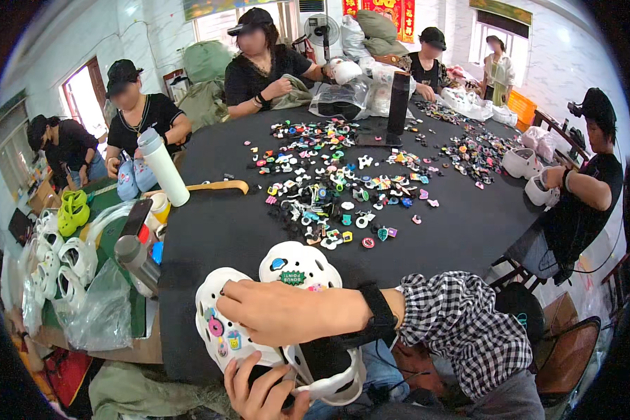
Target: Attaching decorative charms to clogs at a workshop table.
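Note:
Two white clogs lie side by side at the near edge of the table, the left clog (pixel 207 294) and the right clog (pixel 304 257). My left hand (pixel 259 388) grips the left clog near its opening, fingers wrapped over the rim. Across both shoes reaches my right hand (pixel 273 308), its bent fingers pressed to the top of the left clog; whatever they pinch is hidden. A pink ring-shaped charm (pixel 216 327) and a small yellow-and-blue charm (pixel 234 341) sit on that clog. On the right clog are a green jagged charm (pixel 292 278) and a blue charm (pixel 278 264).
Loose charms (pixel 329 189) spread over the black tabletop (pixel 217 231) ahead. At left stand a white bottle (pixel 164 168), a grey flask (pixel 136 259), a wooden stick (pixel 220 186), green clogs (pixel 73 212) and bagged white clogs (pixel 77 259). Several co-workers sit or stand around the table.

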Demonstrator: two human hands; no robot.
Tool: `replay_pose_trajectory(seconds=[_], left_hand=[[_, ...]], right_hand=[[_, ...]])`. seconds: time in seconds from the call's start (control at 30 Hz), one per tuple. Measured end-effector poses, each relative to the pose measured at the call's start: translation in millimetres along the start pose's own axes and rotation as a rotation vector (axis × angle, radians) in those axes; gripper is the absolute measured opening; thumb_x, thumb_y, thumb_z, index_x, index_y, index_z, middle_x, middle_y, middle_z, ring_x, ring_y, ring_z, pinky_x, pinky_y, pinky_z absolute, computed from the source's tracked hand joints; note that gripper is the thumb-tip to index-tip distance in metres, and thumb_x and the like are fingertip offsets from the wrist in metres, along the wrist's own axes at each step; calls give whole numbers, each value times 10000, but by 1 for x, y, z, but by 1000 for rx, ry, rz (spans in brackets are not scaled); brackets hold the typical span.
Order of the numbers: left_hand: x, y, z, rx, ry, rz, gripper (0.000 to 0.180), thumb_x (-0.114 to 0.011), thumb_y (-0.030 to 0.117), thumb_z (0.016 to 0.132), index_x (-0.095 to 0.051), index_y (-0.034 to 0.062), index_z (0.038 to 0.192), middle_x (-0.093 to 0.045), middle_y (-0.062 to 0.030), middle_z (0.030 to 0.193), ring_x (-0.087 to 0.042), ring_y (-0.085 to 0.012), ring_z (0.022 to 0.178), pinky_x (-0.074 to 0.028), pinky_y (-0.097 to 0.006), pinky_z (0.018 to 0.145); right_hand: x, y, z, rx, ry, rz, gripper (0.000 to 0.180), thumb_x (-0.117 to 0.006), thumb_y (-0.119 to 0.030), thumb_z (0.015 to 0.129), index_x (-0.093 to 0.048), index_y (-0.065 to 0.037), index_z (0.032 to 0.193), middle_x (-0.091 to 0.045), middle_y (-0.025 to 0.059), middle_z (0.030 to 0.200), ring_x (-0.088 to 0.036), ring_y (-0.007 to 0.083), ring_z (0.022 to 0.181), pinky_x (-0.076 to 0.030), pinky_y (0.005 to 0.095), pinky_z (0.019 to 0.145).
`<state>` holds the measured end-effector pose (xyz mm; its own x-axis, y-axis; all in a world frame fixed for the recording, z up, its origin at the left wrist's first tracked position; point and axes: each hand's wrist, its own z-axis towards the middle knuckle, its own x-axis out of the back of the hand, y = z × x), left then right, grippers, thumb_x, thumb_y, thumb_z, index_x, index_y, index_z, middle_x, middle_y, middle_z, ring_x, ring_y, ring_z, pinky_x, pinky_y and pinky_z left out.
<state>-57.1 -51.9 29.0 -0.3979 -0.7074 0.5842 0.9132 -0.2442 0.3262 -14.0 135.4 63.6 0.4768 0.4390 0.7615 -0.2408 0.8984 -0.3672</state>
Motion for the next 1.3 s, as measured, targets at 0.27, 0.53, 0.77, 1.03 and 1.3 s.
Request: replay_pose_trajectory(seconds=[0.27,0.53,0.77,1.03,1.3], left_hand=[[5,-5,32,32,-31,-80,299,-607,292,884,-648,15,780,-659,-107,865,-600,-358,993,-408,-507,931],[12,-6,40,97,-135,-78,304,-599,310,891,-615,39,754,-663,-95,887,-599,-344,1031,-360,-513,1001],[13,-10,32,138,-169,-102,307,-576,334,910,-626,64,774,-671,-63,925,-585,-329,1066,-337,-521,1019],[28,-19,32,167,-275,-212,191,-539,187,898,-670,49,875,-665,-88,1021,-561,-337,1109,-302,-507,1045],[34,-34,2,586,-226,-235,730,-606,168,849,-251,49,1475,-211,-200,1523,-196,-370,1412,-205,-478,1112]], right_hand=[[13,14,8,-53,-110,11,228,-578,-16,730,-457,38,916,-493,152,893,-564,329,834,-502,406,658],[22,21,1,-126,-182,172,195,-570,-31,795,-469,11,957,-505,153,936,-573,335,877,-487,416,672],[60,3,-44,-160,-144,172,444,-697,-144,789,-531,-33,1185,-506,174,1183,-489,336,1144,-410,431,980],[33,-52,-111,-818,205,410,815,-786,-296,761,-352,-112,1426,-121,243,1484,-89,439,1406,-189,523,1128],[13,-52,-101,-856,364,505,669,-661,-135,771,-420,-132,1396,-83,192,1536,39,407,1437,-71,548,1137]])
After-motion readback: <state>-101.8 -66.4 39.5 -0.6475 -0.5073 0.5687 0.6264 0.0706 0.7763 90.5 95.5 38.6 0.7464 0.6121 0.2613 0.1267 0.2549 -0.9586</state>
